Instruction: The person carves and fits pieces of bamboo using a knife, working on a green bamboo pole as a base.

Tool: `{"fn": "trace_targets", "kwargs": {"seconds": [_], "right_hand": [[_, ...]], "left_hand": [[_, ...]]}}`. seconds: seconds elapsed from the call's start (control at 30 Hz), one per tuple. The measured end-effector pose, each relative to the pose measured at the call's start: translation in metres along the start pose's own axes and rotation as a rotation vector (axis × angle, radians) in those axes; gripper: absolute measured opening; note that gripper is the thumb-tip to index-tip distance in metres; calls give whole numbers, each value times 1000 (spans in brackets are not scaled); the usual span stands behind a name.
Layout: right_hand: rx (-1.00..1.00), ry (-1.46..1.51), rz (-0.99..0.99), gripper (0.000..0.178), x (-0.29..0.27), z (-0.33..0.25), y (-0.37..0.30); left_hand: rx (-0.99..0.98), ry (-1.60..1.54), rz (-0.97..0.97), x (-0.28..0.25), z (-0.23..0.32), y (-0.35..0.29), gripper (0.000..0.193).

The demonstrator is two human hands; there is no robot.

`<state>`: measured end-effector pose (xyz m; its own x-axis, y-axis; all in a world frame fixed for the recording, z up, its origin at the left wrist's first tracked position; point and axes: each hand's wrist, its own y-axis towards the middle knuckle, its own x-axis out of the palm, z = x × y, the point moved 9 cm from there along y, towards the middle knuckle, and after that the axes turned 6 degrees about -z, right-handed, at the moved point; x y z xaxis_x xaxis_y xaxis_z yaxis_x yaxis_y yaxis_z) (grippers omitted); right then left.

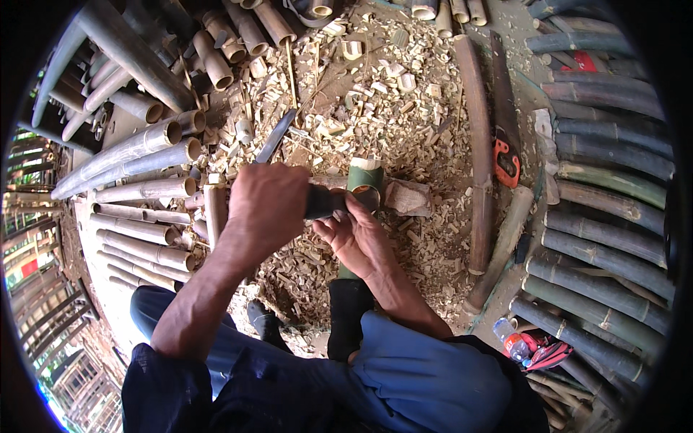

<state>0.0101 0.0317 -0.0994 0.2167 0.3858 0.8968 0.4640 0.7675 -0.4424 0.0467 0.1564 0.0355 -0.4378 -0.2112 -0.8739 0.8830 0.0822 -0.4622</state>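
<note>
My left hand (pixel 268 202) is a fist around a dark, rounded piece (pixel 319 202), whose kind I cannot make out. Thumb and fingers of my right hand (pixel 355 234) close on that piece's right end, palm turned partly up. Just beyond them a green bamboo length (pixel 366 176) points away from me, with a pale cut end and a notch in its side. It passes beneath my right hand toward my dark-covered foot. Past my left fist shows a knife blade (pixel 276 136), slanting up and right; its handle end is hidden, and I cannot tell whether that fist holds it.
Wood chips (pixel 390 79) cover the ground. A reddish-brown block (pixel 408 198) sits right of the green bamboo. Farther right are a brown pole (pixel 474 159) and a saw (pixel 505 160) with an orange handle. Bamboo poles (pixel 610 195) are stacked right; cut tubes (pixel 144 227) lie left.
</note>
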Motion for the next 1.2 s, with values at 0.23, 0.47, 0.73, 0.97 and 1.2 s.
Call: {"fn": "trace_targets", "kwargs": {"seconds": [0.23,0.47,0.73,0.97,1.2], "right_hand": [[160,24,-16,38,-32,28,-31],[158,-1141,317,28,-52,-73,-108],[-173,-2747,55,20,84,-164,-53],[-277,-3120,-504,14,124,-108,21],[181,-3147,-60,16,98,-130,14]], "left_hand": [[86,21,-328,20,60,-30,15],[838,-310,-121,44,187,-37,54],[525,-635,230,47,170,48,86],[213,-1211,578,45,94,45,94],[-74,-851,363,71,52,-11,96]]}}
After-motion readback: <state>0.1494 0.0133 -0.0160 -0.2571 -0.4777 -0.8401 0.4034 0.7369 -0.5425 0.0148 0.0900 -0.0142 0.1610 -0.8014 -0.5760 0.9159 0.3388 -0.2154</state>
